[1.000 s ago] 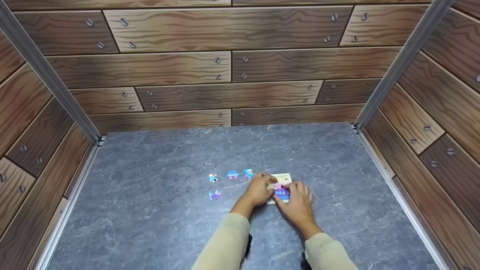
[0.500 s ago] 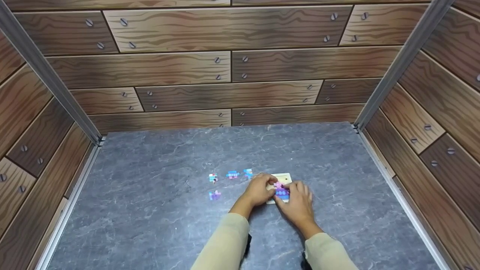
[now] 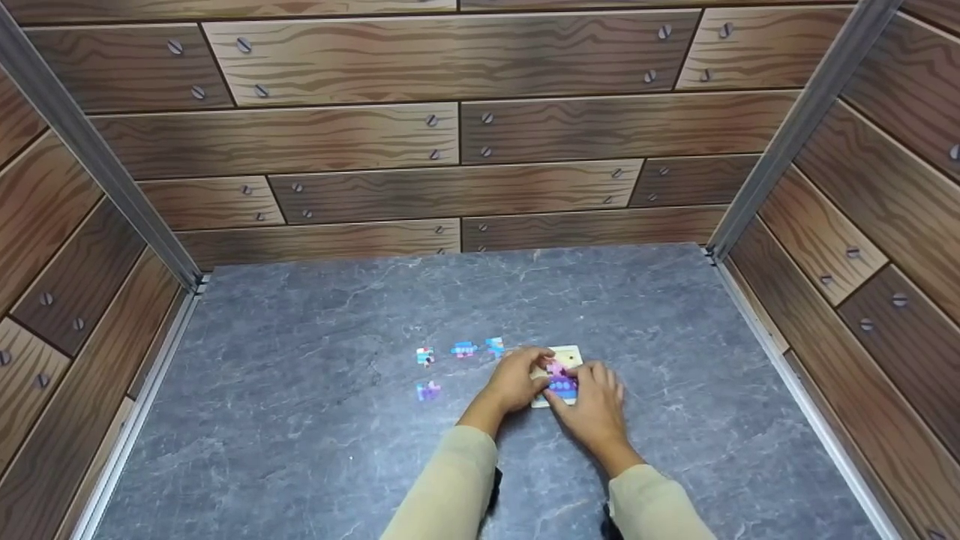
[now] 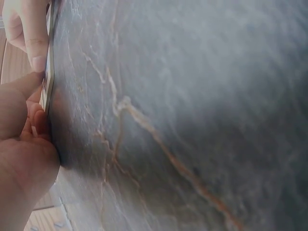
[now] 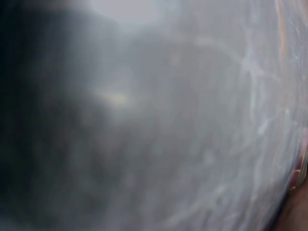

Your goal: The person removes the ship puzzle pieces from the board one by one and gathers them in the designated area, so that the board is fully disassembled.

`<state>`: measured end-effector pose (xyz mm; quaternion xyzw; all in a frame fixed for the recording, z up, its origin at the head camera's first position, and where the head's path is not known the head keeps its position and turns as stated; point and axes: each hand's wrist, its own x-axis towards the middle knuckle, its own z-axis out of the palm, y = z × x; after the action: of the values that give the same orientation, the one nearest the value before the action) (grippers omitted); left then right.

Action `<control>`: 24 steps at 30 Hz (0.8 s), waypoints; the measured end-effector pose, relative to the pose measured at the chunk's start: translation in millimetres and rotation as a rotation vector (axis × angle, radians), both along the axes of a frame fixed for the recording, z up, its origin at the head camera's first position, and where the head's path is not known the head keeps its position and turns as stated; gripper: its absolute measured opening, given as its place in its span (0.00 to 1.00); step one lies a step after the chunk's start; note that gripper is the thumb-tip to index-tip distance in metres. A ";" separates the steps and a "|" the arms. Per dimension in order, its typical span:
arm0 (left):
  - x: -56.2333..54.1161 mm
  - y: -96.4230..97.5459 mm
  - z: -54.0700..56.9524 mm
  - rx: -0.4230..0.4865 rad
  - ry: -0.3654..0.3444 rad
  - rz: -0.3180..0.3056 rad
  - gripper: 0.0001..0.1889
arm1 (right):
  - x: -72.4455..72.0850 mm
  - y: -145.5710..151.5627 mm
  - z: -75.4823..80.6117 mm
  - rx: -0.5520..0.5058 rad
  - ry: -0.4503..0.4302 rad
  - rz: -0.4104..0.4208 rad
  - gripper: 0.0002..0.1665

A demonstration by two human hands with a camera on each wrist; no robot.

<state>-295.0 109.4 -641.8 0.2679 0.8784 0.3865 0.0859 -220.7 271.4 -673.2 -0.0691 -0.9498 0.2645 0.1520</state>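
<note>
In the head view, a cream puzzle board (image 3: 564,354) lies on the grey table right of centre. Purple and blue jigsaw pieces (image 3: 562,387) cover its lower part, and a pink piece (image 3: 556,369) sits just above them. My left hand (image 3: 516,381) curls over the board's left side, thumb and forefinger at the pink piece. From the right, my right hand (image 3: 596,405) rests on the purple part with thumb and forefinger spread and fairly straight. Both thumbs come close together in the left wrist view, above the board's thin edge (image 4: 49,79). My fingers hide some of the pieces.
Left of the board lie loose jigsaw pieces: a blue one (image 3: 495,346), a blue-pink one (image 3: 464,349), a white-blue one (image 3: 425,355) and a purple one (image 3: 429,391). Wood-patterned panels (image 3: 360,135) wall the back and sides. Metal rails (image 3: 802,409) edge the table.
Both hands stay at the board with barely any movement. My left fingers shift very slightly at the pink piece. The loose pieces stay in place, and the view tilts a little.
</note>
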 end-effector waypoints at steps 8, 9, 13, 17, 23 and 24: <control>-1.7 -0.3 -1.1 -0.005 0.005 -0.021 0.23 | 0.5 -0.8 0.9 0.007 0.008 -0.001 0.29; -1.6 -0.2 -1.0 0.000 -0.001 -0.021 0.23 | 0.6 -0.8 0.7 0.007 0.010 -0.002 0.29; -1.2 -0.1 -0.5 0.029 -0.007 -0.026 0.22 | 1.3 -0.8 0.1 0.004 0.019 0.000 0.29; 0.3 0.4 -0.6 0.060 -0.004 -0.017 0.19 | 1.9 -0.5 0.0 0.003 0.025 0.003 0.28; 1.1 1.3 -1.2 0.074 -0.017 0.028 0.15 | 1.5 -0.3 1.2 0.001 0.018 0.003 0.28; 0.9 1.2 -1.4 0.076 -0.020 0.034 0.14 | 1.5 -0.2 1.4 0.001 0.014 0.003 0.28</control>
<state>-294.1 110.6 -643.2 0.2520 0.8665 0.4238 0.0779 -219.2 271.2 -671.8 -0.0656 -0.9489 0.2649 0.1584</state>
